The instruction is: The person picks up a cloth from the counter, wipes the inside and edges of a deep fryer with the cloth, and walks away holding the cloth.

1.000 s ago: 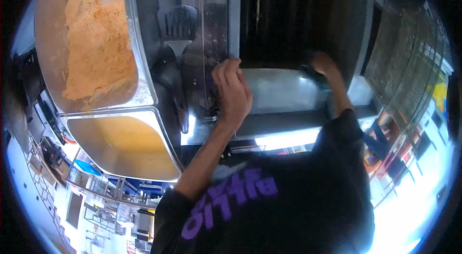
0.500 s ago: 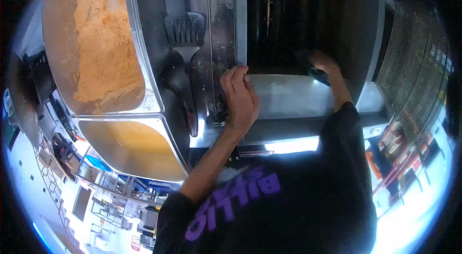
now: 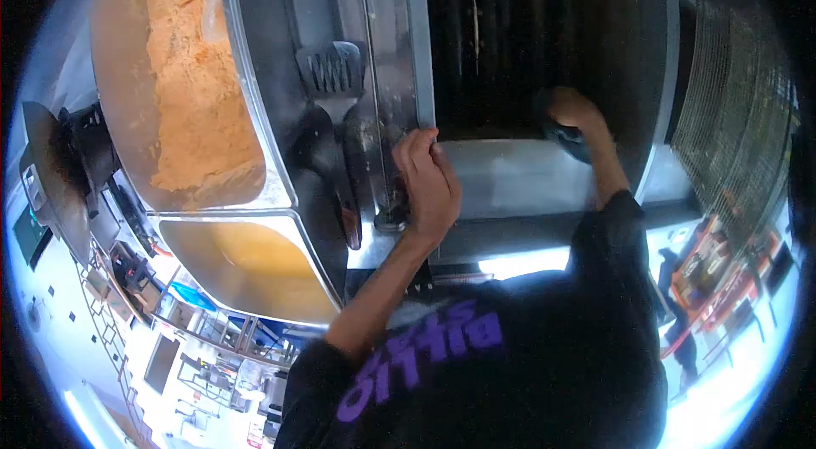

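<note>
My left hand (image 3: 432,181) is closed over the metal rim (image 3: 416,41) of a dark, deep well (image 3: 510,32), fingertips curled at its edge. Inside the well, near its sloping steel front ledge (image 3: 510,173), my right hand (image 3: 580,113) grips a dark, rounded object (image 3: 561,139) that looks like a cloth or pad. Its kind is too dark and blurred to tell. Left of my left hand, a slotted turner (image 3: 336,71) and other dark-handled utensils lie on the metal strip.
A large steel pan of orange-coloured powder or breading (image 3: 191,83) stands at the left. Below it sits a smaller pan with yellowish contents (image 3: 246,258). A wire-mesh panel (image 3: 727,100) hangs at the right. Shelving and equipment show at lower left.
My right hand and the dark object have shifted slightly right along the ledge. My left hand stays on the rim. The whole view has tilted a little.
</note>
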A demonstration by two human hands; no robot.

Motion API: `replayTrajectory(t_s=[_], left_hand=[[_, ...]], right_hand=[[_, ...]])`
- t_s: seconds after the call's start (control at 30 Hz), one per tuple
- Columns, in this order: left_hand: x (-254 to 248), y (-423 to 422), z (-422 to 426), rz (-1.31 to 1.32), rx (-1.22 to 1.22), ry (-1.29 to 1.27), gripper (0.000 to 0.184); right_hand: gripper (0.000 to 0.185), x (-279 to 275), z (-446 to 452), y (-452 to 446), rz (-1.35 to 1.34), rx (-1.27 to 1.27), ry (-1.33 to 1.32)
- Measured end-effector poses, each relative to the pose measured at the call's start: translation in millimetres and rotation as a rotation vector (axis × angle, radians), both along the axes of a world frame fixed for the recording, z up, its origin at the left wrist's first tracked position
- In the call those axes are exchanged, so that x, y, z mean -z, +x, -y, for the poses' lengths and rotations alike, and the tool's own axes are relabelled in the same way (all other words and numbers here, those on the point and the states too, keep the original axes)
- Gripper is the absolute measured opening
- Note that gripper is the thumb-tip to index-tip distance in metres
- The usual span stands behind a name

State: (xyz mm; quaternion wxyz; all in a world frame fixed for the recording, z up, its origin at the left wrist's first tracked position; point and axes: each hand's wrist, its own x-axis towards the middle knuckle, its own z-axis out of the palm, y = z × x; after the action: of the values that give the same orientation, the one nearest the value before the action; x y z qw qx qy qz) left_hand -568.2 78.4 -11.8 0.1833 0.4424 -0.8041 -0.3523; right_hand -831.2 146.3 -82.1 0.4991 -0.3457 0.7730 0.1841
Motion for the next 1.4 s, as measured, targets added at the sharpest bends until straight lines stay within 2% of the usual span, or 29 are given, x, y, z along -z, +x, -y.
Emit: replayTrajectory(t_s=[0.07, 0.13, 0.17, 0.2, 0.23, 0.3, 0.33, 0.4, 0.47, 0.6, 0.63, 0.7, 0.73, 0.8, 0.87, 0.93, 0.97, 1.0, 1.13, 1.2, 1.3, 1.4], left_hand=[[4, -2, 1, -0.017, -0.018, 0.005, 0.024], [1, 1, -3, -0.021, -0.011, 0.010, 0.024], [-2, 1, -4, -0.008, -0.013, 0.039, 0.025], [-2, -2, -1, 0.002, -0.017, 0.059, 0.025], [0, -5, 1, 0.005, -0.006, 0.040, 0.025], [3, -3, -4, -0.033, -0.063, 0.047, 0.025], [2, -1, -3, -0.023, -0.057, 0.046, 0.025], [2, -2, -3, 0.019, -0.011, -0.016, 0.026], [1, 0, -5, 0.022, -0.022, 0.006, 0.025], [1, -2, -3, 0.009, -0.036, 0.050, 0.024], [0, -1, -5, 0.011, -0.029, 0.060, 0.024], [-3, -2, -2, -0.005, -0.012, 0.085, 0.024], [-3, -3, -2, -0.019, -0.008, 0.078, 0.024], [-1, -2, -2, 0.010, -0.007, 0.056, 0.025], [0, -2, 0, 0.000, -0.006, 0.016, 0.026], [1, -1, -3, 0.005, -0.008, -0.010, 0.026], [2, -1, -4, 0.012, -0.014, 0.000, 0.026], [2, -2, -3, 0.015, -0.019, 0.008, 0.027], [-2, -3, -5, 0.024, -0.040, 0.051, 0.025], [1, -2, -4, 0.031, -0.044, 0.031, 0.024], [10, 2, -6, -0.005, -0.034, -0.007, 0.022], [7, 0, -4, 0.013, -0.019, -0.033, 0.022]], right_hand=[[0.042, -4, 5, -23, 0.034, 0.231, -0.346], [0.046, 18, 38, -46, -0.056, 0.267, -0.548], [0.048, -3, 74, -41, 0.042, 0.602, -0.576], [0.049, 29, 99, -58, -0.077, 0.598, -0.742], [0.050, 52, 127, -68, -0.082, 0.618, -0.834], [0.052, 83, 156, -53, -0.073, 0.650, -0.909], [0.053, 99, 162, -38, -0.298, 0.304, -0.760], [0.055, 164, 158, -32, -0.509, -0.054, -0.592], [0.054, 169, 129, -17, -0.401, -0.239, -0.417], [0.053, 154, 56, 21, 0.068, -0.542, -0.140], [0.054, 148, 43, 33, 0.137, -0.669, -0.109], [0.050, 128, 9, 51, 0.129, -1.143, -0.042], [0.051, 102, 20, 58, 0.102, -0.541, -0.005], [0.052, 52, 38, 52, 0.068, 0.057, 0.011], [0.054, 0, 58, 33, 0.382, 0.013, -0.273], [0.055, -39, 87, 6, 0.384, -0.029, -0.446], [0.057, -37, 96, -5, 0.261, 0.117, -0.487], [0.060, -29, 106, -19, 0.133, 0.264, -0.526], [0.053, 89, 128, -40, -0.040, 0.317, -0.544], [0.061, 128, 141, -30, -0.182, 0.999, -0.820], [0.067, 172, 148, -52, -0.130, 0.936, -0.811], [0.075, 290, 160, -114, -0.002, 0.658, -0.673]])
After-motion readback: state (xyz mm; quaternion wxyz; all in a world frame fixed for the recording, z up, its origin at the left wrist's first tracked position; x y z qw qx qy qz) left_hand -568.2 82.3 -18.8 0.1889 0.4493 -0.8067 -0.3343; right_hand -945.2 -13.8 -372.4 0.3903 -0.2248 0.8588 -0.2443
